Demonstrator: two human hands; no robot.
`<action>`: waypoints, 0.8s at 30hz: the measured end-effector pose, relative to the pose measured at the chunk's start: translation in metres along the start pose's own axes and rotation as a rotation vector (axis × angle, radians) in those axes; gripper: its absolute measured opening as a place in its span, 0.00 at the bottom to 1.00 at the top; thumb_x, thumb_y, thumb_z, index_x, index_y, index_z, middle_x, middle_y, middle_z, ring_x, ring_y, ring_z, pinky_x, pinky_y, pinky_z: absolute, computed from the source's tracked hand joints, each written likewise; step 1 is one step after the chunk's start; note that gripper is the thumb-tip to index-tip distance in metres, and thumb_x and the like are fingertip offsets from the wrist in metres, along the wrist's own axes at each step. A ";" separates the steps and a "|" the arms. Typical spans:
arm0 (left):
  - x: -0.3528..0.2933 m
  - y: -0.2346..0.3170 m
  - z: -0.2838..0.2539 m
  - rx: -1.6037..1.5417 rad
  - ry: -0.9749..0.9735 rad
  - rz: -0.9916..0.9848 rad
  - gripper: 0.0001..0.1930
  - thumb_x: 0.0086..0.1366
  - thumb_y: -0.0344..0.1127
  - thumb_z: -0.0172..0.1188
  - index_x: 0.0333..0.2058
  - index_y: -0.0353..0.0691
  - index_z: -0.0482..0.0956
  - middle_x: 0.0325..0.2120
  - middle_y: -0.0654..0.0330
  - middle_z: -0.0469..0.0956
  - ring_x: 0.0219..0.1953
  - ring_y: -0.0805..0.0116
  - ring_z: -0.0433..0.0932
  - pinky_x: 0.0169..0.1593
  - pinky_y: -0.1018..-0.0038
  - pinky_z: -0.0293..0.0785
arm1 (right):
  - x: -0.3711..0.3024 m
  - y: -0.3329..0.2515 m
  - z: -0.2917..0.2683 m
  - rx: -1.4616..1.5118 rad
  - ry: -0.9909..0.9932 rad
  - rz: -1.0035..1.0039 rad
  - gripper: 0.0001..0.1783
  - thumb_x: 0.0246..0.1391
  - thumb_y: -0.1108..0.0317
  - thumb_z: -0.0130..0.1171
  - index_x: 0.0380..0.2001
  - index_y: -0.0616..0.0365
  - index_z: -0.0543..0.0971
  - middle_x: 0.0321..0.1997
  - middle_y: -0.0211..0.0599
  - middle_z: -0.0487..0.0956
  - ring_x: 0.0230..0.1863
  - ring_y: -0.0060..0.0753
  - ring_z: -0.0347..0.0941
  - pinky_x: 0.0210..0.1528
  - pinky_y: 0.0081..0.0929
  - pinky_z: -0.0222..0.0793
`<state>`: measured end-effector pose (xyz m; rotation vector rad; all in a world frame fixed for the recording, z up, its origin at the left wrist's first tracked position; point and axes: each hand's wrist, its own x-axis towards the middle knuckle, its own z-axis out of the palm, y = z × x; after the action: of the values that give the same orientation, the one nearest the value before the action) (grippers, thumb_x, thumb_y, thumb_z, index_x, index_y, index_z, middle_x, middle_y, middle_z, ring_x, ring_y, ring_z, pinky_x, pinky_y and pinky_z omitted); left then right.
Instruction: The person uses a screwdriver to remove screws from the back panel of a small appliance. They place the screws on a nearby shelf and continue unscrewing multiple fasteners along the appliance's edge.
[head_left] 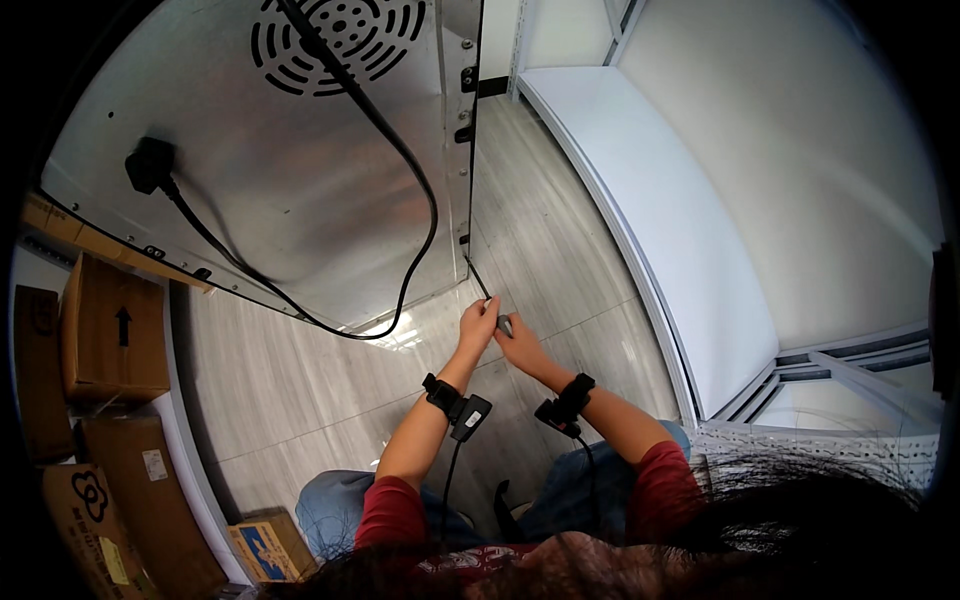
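Both my hands are at the lower right corner of a metal appliance's back panel [330,200]. A screwdriver [505,324] with a dark shaft and grey handle slants up to the panel's right edge. Its tip meets the edge low down, near a screw too small to make out. My left hand [478,322] is closed around the shaft near the handle. My right hand [521,346] is closed on the handle, just beside the left. Black straps with small boxes sit on both wrists.
A black power cord [432,215] with a plug [150,165] loops across the panel, below a round vent [338,30]. On the left, cardboard boxes [115,330] stand on shelving. A white shelf [650,220] runs along the right. Grey wood-look flooring [330,400] lies below.
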<state>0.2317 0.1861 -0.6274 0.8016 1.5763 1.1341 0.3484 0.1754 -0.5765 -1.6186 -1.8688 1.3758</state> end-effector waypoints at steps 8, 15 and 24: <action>-0.014 0.030 -0.006 -0.354 -0.167 -0.243 0.17 0.62 0.47 0.52 0.20 0.43 0.66 0.13 0.69 0.61 0.15 0.78 0.58 0.18 0.80 0.54 | -0.037 -0.018 -0.011 -0.188 0.346 -0.296 0.20 0.51 0.60 0.53 0.42 0.64 0.66 0.33 0.53 0.73 0.37 0.54 0.70 0.37 0.40 0.65; -0.019 0.043 0.003 -0.524 -0.276 -0.313 0.18 0.62 0.46 0.51 0.17 0.44 0.63 0.12 0.69 0.59 0.13 0.79 0.56 0.16 0.79 0.51 | -0.028 -0.019 -0.028 0.023 0.200 -0.017 0.20 0.50 0.63 0.55 0.43 0.63 0.64 0.39 0.56 0.70 0.39 0.59 0.68 0.36 0.43 0.65; -0.033 0.040 0.003 -0.498 -0.291 -0.261 0.20 0.63 0.49 0.51 0.18 0.42 0.68 0.12 0.70 0.61 0.12 0.80 0.55 0.17 0.82 0.50 | -0.033 -0.020 -0.015 -0.104 0.304 -0.129 0.22 0.48 0.64 0.57 0.42 0.65 0.64 0.40 0.54 0.69 0.39 0.57 0.69 0.36 0.42 0.66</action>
<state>0.2426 0.1714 -0.5786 0.3914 1.0561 1.0965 0.3587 0.1546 -0.5419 -1.6183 -1.8487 0.9352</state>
